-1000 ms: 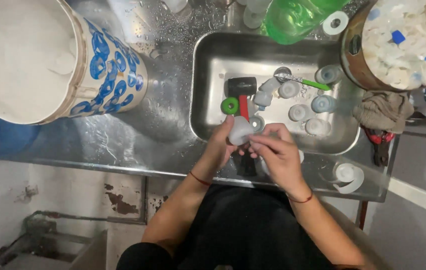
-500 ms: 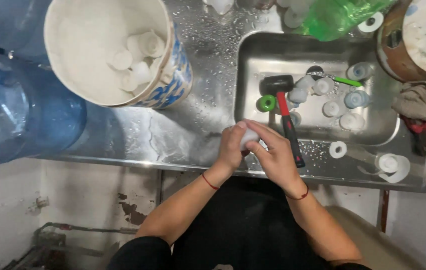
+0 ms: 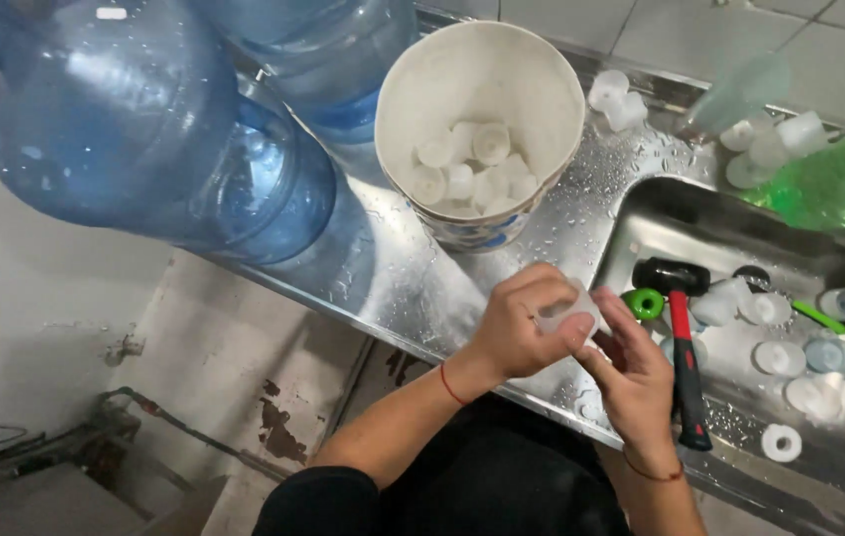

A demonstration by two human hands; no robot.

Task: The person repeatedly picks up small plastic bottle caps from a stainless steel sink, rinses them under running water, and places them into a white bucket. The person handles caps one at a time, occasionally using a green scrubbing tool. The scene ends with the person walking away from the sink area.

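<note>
One cam only, worn on the person's head, looking steeply down past the chest and forearms at the front edge of a wet steel desk (image 3: 422, 288). View is tilted, so the desk edge runs diagonally from upper left to lower right. Close range: both hands sit near frame centre, left hand (image 3: 517, 333) and right hand (image 3: 636, 382), w/ the sink (image 3: 641, 213) at right, a white bucket (image 3: 482, 109) top centre, blue water jugs (image 3: 144, 129) upper left. Floor and wall below the desk fill the lower left. No 2nd view, so no overlap.
</note>
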